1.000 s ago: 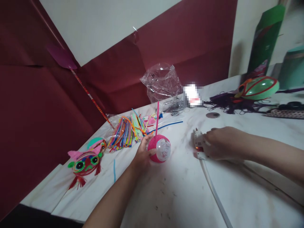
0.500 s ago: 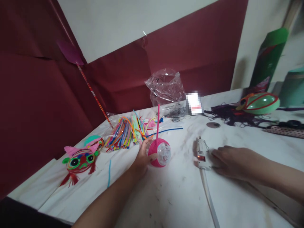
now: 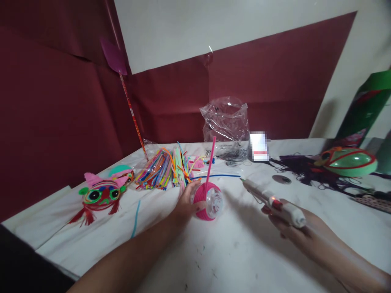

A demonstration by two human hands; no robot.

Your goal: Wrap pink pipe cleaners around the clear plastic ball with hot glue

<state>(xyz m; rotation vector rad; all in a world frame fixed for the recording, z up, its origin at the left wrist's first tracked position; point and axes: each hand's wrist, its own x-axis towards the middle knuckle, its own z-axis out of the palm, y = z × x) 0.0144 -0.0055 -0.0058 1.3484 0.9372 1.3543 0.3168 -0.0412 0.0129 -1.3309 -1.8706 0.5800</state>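
Observation:
My left hand is closed round a rounded clear plastic piece wrapped in pink pipe cleaner. One pink end of the pipe cleaner stands straight up from it. In my right hand is a white hot glue gun, lifted off the table, its nozzle pointing left toward the pink-wrapped piece but apart from it. A small orange light glows on the gun's side. Behind the wrapped piece lies a blue pipe cleaner.
Bundles of coloured pipe cleaners lie at the back left, near a decorated animal face with red tassels. A clear plastic bag and a blurred-out bright object stand behind. A green balloon-like shape sits right, by dark threads.
My right hand has picked up the glue gun from the table and turned its nozzle leftward. My left hand keeps hold of the pink-wrapped piece. The camera view has shifted slightly.

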